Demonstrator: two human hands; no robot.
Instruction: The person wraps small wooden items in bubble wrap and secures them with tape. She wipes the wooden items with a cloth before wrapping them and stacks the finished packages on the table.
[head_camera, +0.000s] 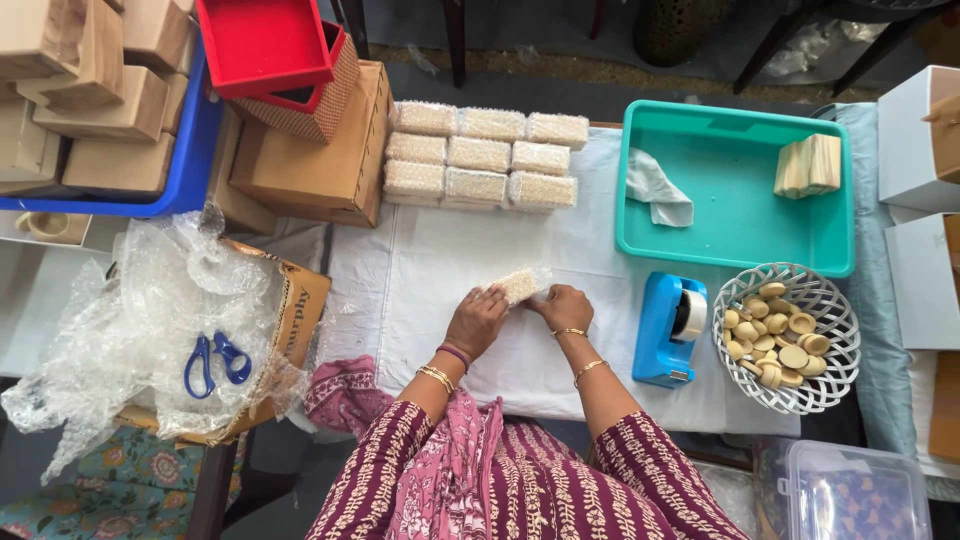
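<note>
A small bubble-wrapped block (519, 284) is gripped by both left hand (475, 320) and right hand (563, 306), left of the blue tape dispenser (668, 330); wrapping appears underway, sealing seemingly needing tape.

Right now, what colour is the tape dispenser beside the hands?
Blue, the tape dispenser shows best in the head view.

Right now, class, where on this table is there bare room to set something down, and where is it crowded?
Bare white cloth lies between the stacked wrapped blocks and the hands, left and right, which hold a wrapped block. The teal tray floor is mostly bare. Crowded: around the tape dispenser and basket.
</note>
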